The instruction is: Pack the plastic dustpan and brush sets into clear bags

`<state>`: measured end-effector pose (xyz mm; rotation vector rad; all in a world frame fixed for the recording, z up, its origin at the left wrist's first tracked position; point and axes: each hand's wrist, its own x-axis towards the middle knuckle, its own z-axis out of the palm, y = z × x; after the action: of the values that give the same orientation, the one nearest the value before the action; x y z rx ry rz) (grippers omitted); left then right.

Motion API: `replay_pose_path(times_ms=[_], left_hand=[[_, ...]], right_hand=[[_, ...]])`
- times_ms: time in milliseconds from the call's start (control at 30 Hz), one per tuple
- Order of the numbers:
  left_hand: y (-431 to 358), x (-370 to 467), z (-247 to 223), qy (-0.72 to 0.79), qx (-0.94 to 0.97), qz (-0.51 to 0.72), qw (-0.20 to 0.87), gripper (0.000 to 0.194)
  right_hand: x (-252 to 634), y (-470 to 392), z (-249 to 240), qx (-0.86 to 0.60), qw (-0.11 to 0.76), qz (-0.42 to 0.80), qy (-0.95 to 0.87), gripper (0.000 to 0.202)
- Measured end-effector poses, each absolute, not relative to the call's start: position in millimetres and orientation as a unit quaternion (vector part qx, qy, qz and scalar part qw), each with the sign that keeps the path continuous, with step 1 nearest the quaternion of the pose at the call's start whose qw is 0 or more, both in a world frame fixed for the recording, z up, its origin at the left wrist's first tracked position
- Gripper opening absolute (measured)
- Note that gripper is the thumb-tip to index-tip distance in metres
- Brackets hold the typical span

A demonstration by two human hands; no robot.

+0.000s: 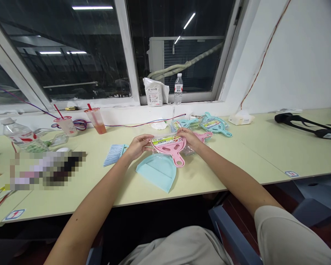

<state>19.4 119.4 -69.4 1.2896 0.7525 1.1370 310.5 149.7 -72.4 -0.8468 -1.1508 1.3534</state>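
A pink toy dustpan point(171, 150) in clear plastic, with a yellow-green label card along its top, is held between both hands above the table. My left hand point(139, 146) pinches the left end of the card; my right hand point(188, 137) grips the right end. Beneath it lies a light blue dustpan point(157, 172), unwrapped. Left of my left hand rests a small blue-bristled brush point(115, 154). Behind my right hand are another pink wrapped set point(205, 136) and blue wrapped sets point(215, 123), partly covered.
Along the wall stand two drink cups with red straws point(96, 119) and a plastic bottle point(22, 134). A second bottle point(178, 89) and a white package point(155, 92) occupy the sill. Tissues point(241, 117) and a black strapped object point(309, 125) are at right. The table's front edge is near me.
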Motion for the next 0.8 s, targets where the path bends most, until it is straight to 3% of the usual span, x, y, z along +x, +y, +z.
replay_pose_path(times_ms=[333,567,633,733,800], left_hand=[[123,24,-76,0.323,0.632,0.495,0.502,0.037],[121,27,-77,0.316,0.62,0.513,0.503,0.036],[119,28,-76,0.301,0.609,0.516,0.522,0.046],[116,28,-71,0.29,0.576,0.523,0.557,0.075],[114,29,-68,0.299,0.535,0.535,0.582,0.073]], right_hand=[[320,161,-76,-0.361,0.552,0.558,-0.504,0.029],[320,162,-77,-0.355,0.559,0.56,-0.497,0.031],[319,159,-76,-0.361,0.561,0.556,-0.496,0.034],[317,153,-72,-0.368,0.566,0.543,-0.5,0.037],[315,149,-70,-0.369,0.571,0.539,-0.498,0.038]])
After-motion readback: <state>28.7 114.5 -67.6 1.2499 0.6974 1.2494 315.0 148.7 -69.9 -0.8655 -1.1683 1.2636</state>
